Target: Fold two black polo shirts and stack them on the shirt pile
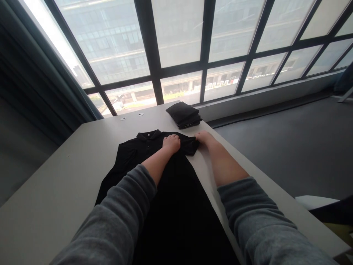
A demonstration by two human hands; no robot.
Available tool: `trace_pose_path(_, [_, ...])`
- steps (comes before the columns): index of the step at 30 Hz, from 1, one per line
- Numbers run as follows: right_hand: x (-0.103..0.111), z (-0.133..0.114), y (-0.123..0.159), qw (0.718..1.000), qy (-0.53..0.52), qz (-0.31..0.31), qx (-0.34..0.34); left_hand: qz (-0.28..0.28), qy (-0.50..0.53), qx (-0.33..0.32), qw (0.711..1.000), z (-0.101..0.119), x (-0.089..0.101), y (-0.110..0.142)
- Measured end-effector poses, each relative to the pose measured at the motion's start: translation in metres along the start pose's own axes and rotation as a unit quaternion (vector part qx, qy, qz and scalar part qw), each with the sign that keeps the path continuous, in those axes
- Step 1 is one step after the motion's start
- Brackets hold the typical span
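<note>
A black polo shirt [176,206] lies spread front side up, its collar at the far end and its lower part running toward me. My left hand [171,143] is on the chest near the right-hand shoulder, fingers curled down against the cloth; their tips are hidden. At the shirt's right side, my right hand [203,137] pinches the edge of the short sleeve [191,146]. The cloth between the two hands is creased. On the left, the other sleeve lies along the body of the shirt.
Beneath the shirt is a white table [68,162]. A stack of folded black cloth [184,115] sits near its far right corner. Dark-framed windows [179,70] stand beyond, with a dark curtain [35,62] at the left. Grey floor [275,136] shows past the right edge.
</note>
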State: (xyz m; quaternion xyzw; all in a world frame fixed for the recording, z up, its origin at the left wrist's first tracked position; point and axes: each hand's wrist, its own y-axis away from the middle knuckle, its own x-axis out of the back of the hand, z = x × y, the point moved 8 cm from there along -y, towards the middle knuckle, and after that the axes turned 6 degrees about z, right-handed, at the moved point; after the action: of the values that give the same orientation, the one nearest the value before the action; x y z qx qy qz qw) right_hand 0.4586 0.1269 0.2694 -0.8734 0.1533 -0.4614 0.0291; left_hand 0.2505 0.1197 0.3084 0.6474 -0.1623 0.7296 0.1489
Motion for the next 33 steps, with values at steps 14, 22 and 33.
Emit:
trace_pose_path(14, [-0.014, -0.018, 0.018, 0.995, -0.026, -0.053, -0.084, -0.048, 0.003, 0.099, 0.994, -0.039, -0.041, -0.039])
trace_pose_path(22, [-0.011, -0.024, 0.021, 0.994, -0.022, -0.053, -0.088, -0.020, 0.002, 0.058, 0.998, -0.089, 0.021, 0.039])
trace_pose_path(33, [-0.018, -0.082, 0.031, 0.993, 0.094, -0.074, -0.008, 0.024, -0.087, 0.209, 0.974, -0.316, 0.041, 0.341])
